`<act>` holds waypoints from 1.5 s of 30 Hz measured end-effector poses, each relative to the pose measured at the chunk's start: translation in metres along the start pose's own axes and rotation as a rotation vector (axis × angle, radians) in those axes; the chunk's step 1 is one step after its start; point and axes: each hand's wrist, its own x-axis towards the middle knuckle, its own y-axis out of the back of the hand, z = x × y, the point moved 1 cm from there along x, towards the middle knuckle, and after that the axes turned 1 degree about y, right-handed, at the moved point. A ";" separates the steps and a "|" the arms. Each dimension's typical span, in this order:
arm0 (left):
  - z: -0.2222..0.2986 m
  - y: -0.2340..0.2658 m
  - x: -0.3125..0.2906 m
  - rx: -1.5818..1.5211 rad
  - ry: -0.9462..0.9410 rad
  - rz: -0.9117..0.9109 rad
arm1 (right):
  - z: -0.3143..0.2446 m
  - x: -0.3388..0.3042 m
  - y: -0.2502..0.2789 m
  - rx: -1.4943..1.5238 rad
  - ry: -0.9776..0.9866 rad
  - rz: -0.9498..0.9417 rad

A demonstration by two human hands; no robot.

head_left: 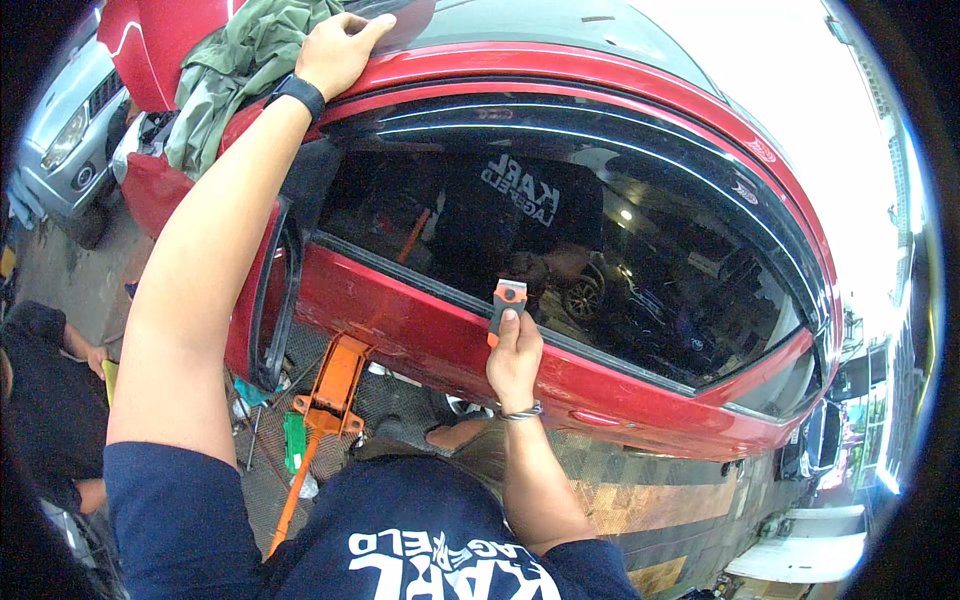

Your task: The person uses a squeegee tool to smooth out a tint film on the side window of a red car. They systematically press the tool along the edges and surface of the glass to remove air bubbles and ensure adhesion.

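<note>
Workshop floor (640,515) is stretching away below, and a red car (370,295) is filling the middle, with a silver car (75,150) sitting off to the left. Dark glass in the side window (660,230) is throwing back shirt lettering and bright spots. At the left edge, a co-worker (40,385) is leaning in, partly cut off. An orange floor jack (337,375) is standing beside the door, and green cloth (245,70) is draping over the front end. Up top, the left hand (338,55) is resting by the windscreen, its fingertips partly hidden, so I can't tell whether they're holding anything. Down at the window's lower edge, the right hand (516,355) is gripping an orange-and-grey scraper (509,305), thumb pressing on its body, blade (512,284) pointing up. From this angle it's probably hovering near the glass, but contact is hard to judge. Risk is sitting at that edge: a tilting corner or too much pressure could be scratching glass or nicking the trim, and reflections could be masking it.
</note>
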 end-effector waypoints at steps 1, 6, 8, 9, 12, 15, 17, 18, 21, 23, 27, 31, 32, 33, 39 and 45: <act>-0.001 0.001 0.001 0.007 0.001 0.007 | -0.006 0.001 -0.001 0.026 -0.002 0.004; -0.011 0.005 0.004 0.042 -0.012 -0.019 | -0.092 0.083 -0.008 0.073 0.159 -0.022; -0.003 0.004 0.003 0.022 0.000 -0.058 | -0.116 0.111 -0.011 0.120 0.189 0.064; -0.005 0.006 0.004 0.022 0.013 -0.053 | -0.116 0.110 -0.014 0.111 0.179 0.071; -0.010 0.006 0.005 0.020 0.022 -0.031 | -0.096 0.098 -0.022 0.100 0.174 0.065; -0.008 0.002 0.003 0.003 -0.007 -0.018 | -0.038 0.044 -0.021 0.012 0.125 0.043; -0.006 0.002 0.002 0.001 -0.018 -0.002 | -0.007 0.007 -0.020 0.028 0.028 0.081; -0.004 0.001 0.002 0.002 -0.026 -0.001 | -0.003 -0.003 -0.020 0.037 0.025 0.078; -0.006 0.001 0.001 0.013 -0.029 0.008 | -0.005 0.004 -0.021 0.005 0.058 0.036; -0.009 0.001 0.002 0.027 -0.043 0.017 | -0.039 0.037 -0.026 -0.016 0.153 0.033; -0.005 0.002 0.001 0.050 -0.037 0.015 | -0.116 0.110 -0.029 0.195 0.176 0.066; -0.009 0.008 0.001 0.046 0.006 0.005 | -0.103 0.101 -0.037 0.105 0.156 0.058; -0.011 0.011 0.002 0.027 -0.003 0.012 | -0.098 0.083 -0.036 0.107 0.078 0.015; -0.007 0.009 0.001 0.001 -0.014 0.009 | -0.081 0.064 -0.035 0.051 0.104 0.008; 0.019 0.012 -0.013 -0.111 -0.010 0.057 | -0.017 0.003 -0.040 0.030 0.019 0.045; 0.017 0.011 -0.013 -0.088 -0.008 0.073 | -0.109 0.093 -0.056 0.071 0.152 -0.025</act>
